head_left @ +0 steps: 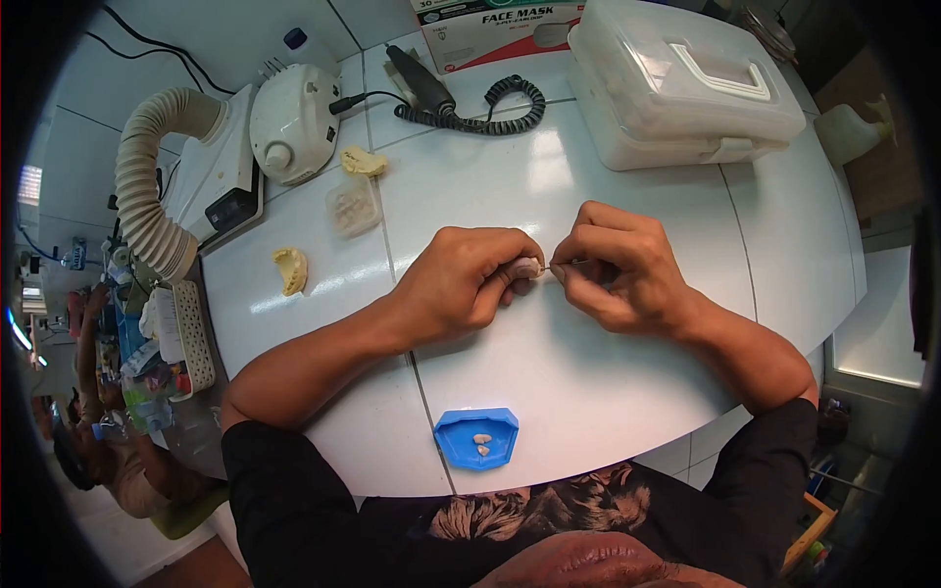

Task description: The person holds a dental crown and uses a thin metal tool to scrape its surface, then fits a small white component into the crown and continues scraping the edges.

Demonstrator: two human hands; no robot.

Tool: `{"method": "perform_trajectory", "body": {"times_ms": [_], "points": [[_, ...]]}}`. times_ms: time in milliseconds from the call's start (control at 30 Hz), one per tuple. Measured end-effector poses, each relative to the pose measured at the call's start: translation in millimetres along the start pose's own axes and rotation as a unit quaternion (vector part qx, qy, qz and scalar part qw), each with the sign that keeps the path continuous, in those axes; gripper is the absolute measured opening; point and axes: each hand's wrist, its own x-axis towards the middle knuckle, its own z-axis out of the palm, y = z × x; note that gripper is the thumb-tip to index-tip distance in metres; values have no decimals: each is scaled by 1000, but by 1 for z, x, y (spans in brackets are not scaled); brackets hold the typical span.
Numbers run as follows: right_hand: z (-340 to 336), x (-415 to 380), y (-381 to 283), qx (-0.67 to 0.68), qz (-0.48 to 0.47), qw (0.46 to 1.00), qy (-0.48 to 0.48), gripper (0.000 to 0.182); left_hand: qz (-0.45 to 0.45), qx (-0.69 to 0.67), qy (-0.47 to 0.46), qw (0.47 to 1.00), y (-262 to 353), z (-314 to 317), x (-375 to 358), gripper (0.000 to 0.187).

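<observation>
My left hand is closed over the middle of the white table, pinching a small whitish piece between thumb and fingers. Most of that piece is covered by the fingertips. Opposite it, my right hand grips a thin metal instrument, whose tip meets the whitish piece. The rest of the instrument is largely hidden by my fingers. Nearer my body stands a blue angular tray holding several small tooth-coloured pieces.
Yellow dental casts and a small clear box lie to the left. Behind are a rotary handpiece with coiled cord, a white control unit, a ribbed hose, a face mask box and a lidded case. Another person sits far left.
</observation>
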Motion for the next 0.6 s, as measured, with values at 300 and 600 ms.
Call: {"method": "perform_trajectory", "body": {"times_ms": [300, 600], "points": [[1, -1, 0, 5, -8, 1000, 19, 8, -7, -11, 5, 1000, 2, -1, 0, 37], [3, -1, 1, 11, -16, 1000, 17, 7, 10, 7, 2, 1000, 1, 0, 0, 36]]}}
